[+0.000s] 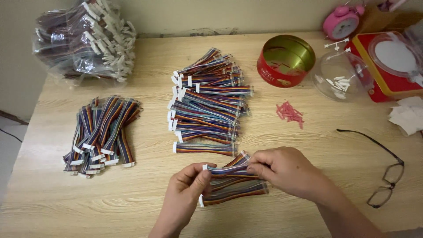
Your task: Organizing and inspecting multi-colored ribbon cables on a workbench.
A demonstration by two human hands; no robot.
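from the head camera i look down on a light wooden table. my left hand is closed on the left end of a small bunch of rainbow cables, thumb and fingers pinching it near the white plugs. my right hand is closed too — its fingertips pinch the top cable of the same bunch at its right end. the bunch is held between both hands, low and near the middle of the table, right by the front edge. i cannot tell if it rests on the wood or sits just above it.

just behind the hands there is a tall pile of cables in the middle of the table, all lying sideways with white plugs on the left. well off to the left is another pile, lying more up and down. in the far left corner sits a clear bag of more cables.

on the right side i see a red round tin, open, and a clear tub with little white bits in it. a small heap of pink bits lies near the tin. a pair of glasses lies near my right arm — and a pink clock stands at the back.
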